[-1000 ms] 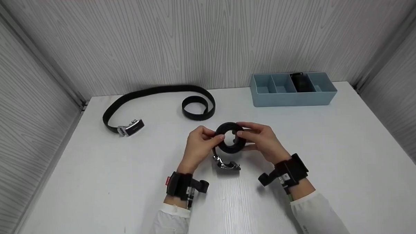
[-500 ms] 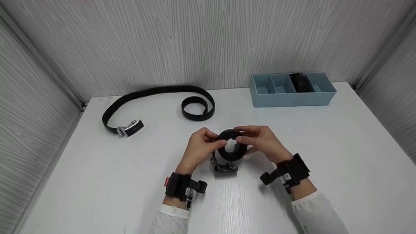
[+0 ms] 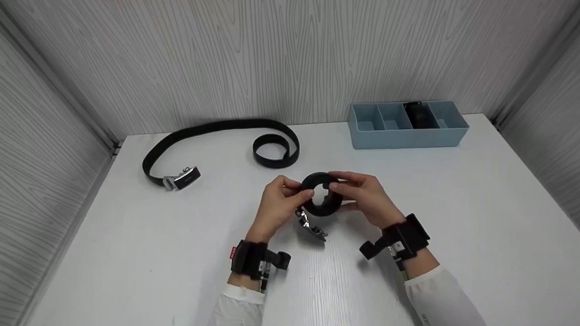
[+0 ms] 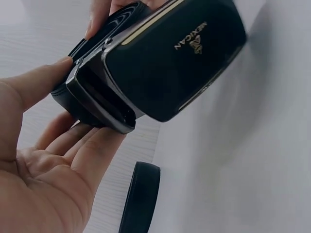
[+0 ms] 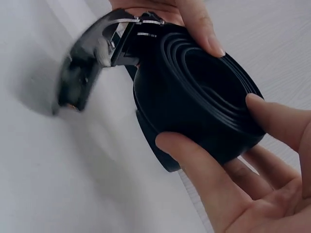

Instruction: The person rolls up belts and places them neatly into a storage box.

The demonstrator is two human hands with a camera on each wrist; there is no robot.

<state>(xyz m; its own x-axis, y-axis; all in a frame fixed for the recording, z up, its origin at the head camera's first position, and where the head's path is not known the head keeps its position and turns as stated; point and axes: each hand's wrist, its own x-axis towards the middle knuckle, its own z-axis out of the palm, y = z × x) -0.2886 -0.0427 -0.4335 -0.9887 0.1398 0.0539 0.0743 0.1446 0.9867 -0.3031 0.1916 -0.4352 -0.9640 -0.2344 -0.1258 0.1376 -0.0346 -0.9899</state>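
Both hands hold a black belt coiled into a roll [image 3: 322, 210] above the middle of the table. The left hand [image 3: 277, 204] pinches its left side, and the right hand [image 3: 366, 196] grips its right side. Below the roll hangs the metal buckle [image 3: 311, 225]. The left wrist view shows the buckle's dark plate [image 4: 175, 58] with lettering, beside the left hand [image 4: 53, 170]. Several wound layers of the coil [image 5: 194, 107] face up in the right wrist view, where the right hand's [image 5: 257, 170] thumb and fingers press on it.
A second black belt [image 3: 221, 125] lies partly curled at the back left, its silver buckle [image 3: 182, 179] at the near end. At the back right stands a blue divided box [image 3: 405, 138] with a black rolled item [image 3: 419, 116] in one compartment. Walls border the white table [image 3: 129, 265].
The coil was lowered slightly toward the person, then raised again. The hanging buckle has swung and now tilts down to the right. Both hands keep their hold.
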